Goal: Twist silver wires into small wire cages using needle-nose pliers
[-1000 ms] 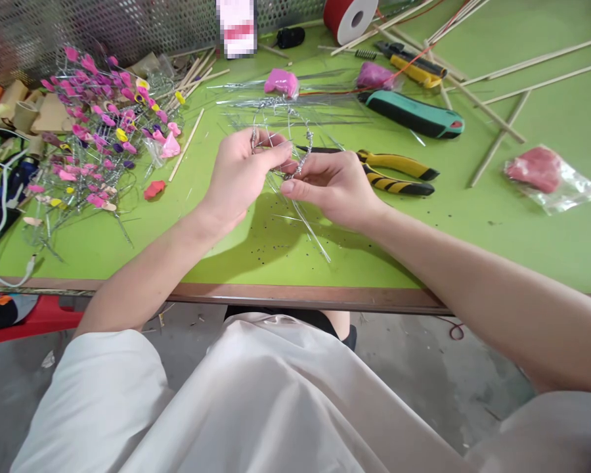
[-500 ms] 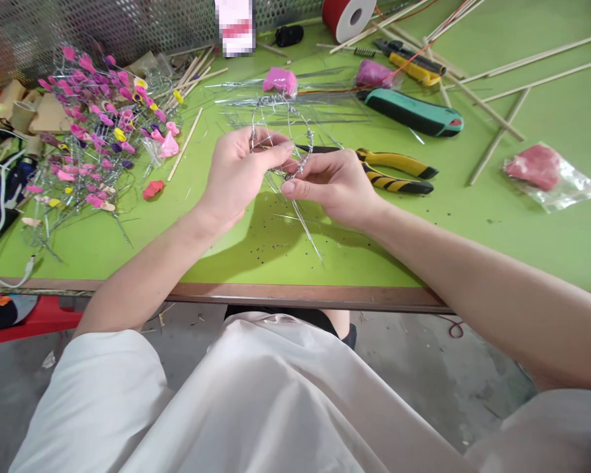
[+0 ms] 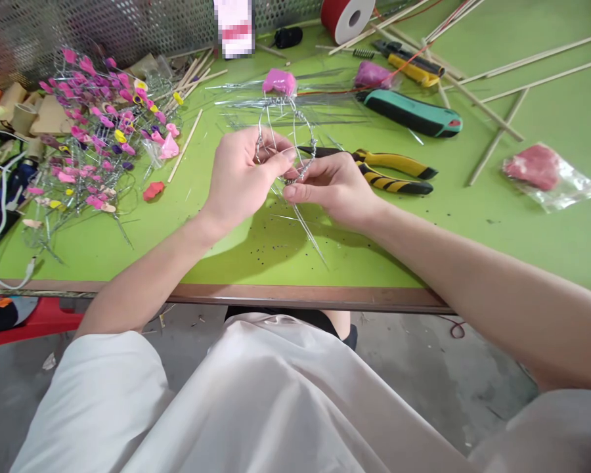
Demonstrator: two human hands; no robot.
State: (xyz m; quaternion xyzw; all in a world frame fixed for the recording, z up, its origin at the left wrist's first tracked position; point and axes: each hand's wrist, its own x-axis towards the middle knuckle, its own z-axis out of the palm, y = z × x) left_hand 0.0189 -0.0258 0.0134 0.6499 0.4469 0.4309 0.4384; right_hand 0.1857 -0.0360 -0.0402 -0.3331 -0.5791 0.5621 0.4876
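Between my two hands is a silvery ring of twisted wire point(image 3: 299, 115), raised over the green table. My left hand point(image 3: 249, 174) pinches its lower left side with thumb and fingers. On the lower right, my right hand point(image 3: 332, 187) is closed on the same wire ring, thumb toward me. Long loose wire ends point(image 3: 309, 231) hang from the ring's bottom toward the table's front edge. The exact spot where the fingertips press the wire is partly hidden. Just behind my right hand lie pliers with yellow and black handles point(image 3: 398, 161).
Wire stems with pink, purple and yellow tips point(image 3: 93, 131) pile up on the left. Farther back are pink clay point(image 3: 280, 83), straight wires point(image 3: 241, 102), a green-handled tool point(image 3: 414, 113), a yellow cutter point(image 3: 414, 69) and a ribbon spool point(image 3: 347, 20). Bagged reddish clay point(image 3: 534, 167) and thin sticks point(image 3: 500, 135) lie right.
The wire ring has shifted slightly right and tilted, its loose ends swinging a little right. My left hand has moved slightly right with it; both hands keep their hold.
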